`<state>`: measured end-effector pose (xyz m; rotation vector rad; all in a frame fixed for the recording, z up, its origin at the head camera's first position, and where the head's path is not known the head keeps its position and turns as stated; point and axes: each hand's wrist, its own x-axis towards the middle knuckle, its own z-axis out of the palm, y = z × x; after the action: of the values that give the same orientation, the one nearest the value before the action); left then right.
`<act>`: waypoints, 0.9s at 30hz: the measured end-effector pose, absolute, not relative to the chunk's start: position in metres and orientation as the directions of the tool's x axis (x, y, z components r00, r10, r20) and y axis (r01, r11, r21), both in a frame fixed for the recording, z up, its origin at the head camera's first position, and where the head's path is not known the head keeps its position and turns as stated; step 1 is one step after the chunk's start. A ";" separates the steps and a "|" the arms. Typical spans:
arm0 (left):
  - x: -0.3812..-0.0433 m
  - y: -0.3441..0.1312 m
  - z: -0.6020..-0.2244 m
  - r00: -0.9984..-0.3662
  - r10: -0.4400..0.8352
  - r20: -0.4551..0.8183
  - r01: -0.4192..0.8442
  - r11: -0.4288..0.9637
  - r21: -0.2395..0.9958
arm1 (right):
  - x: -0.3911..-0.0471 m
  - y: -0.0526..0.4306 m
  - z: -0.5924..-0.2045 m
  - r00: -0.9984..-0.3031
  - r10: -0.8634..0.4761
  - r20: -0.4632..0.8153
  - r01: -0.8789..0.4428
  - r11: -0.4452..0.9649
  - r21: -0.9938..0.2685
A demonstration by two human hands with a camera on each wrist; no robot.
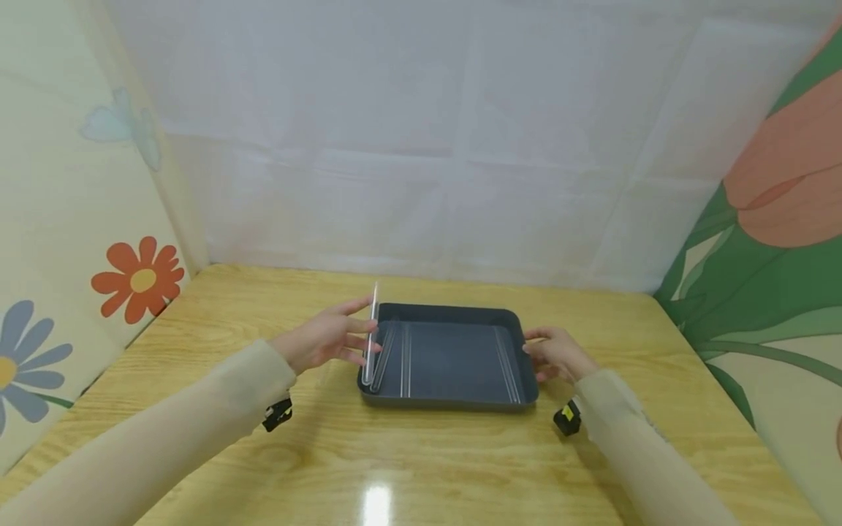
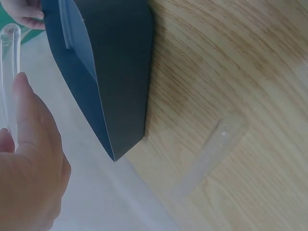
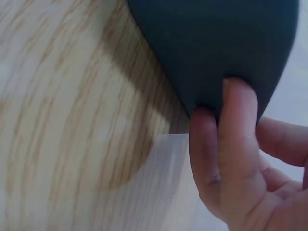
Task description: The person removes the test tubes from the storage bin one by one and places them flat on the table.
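Note:
A shallow dark grey tray [image 1: 454, 402] rests on the wooden table, with pale paired lines along its floor. My left hand [image 1: 332, 337] is at its left end and holds a clear test tube [image 1: 371, 343] between thumb and fingers. The tube stands above the tray's left rim in the head view. At the right end, my right hand [image 1: 554, 354] grips the tray, its fingertips on the outer wall and at the rim. A second clear tube [image 2: 211, 151] lies on the table beside the tray in the left wrist view.
Wooden tabletop [image 1: 454, 467] surrounds the tray. White cloth [image 1: 421, 183] hangs behind the table, and flower-patterned cloth [image 1: 138, 281] stands at both sides. Small black devices [image 1: 567, 418] sit under both wrists.

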<state>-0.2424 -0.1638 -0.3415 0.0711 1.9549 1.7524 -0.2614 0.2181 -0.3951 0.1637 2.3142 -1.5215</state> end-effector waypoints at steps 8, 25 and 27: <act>-0.238 -0.177 -0.344 -0.876 0.352 -0.331 -0.287 0.172 0.942 | -0.260 0.218 -0.394 -0.927 -0.106 -0.360 0.291 0.401 -0.868; -0.233 -0.206 -0.348 -0.886 0.298 -0.354 -0.302 0.207 0.930 | -0.259 0.218 -0.393 -0.929 -0.102 -0.356 0.281 0.431 -0.857; -0.233 -0.210 -0.346 -0.887 0.294 -0.355 -0.302 0.213 0.929 | -0.259 0.217 -0.393 -0.929 -0.098 -0.358 0.285 0.432 -0.856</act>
<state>-0.2326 -0.2099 -0.3461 -0.0068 2.0325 1.7194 -0.2586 0.2172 -0.3928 0.1596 2.3356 -1.4975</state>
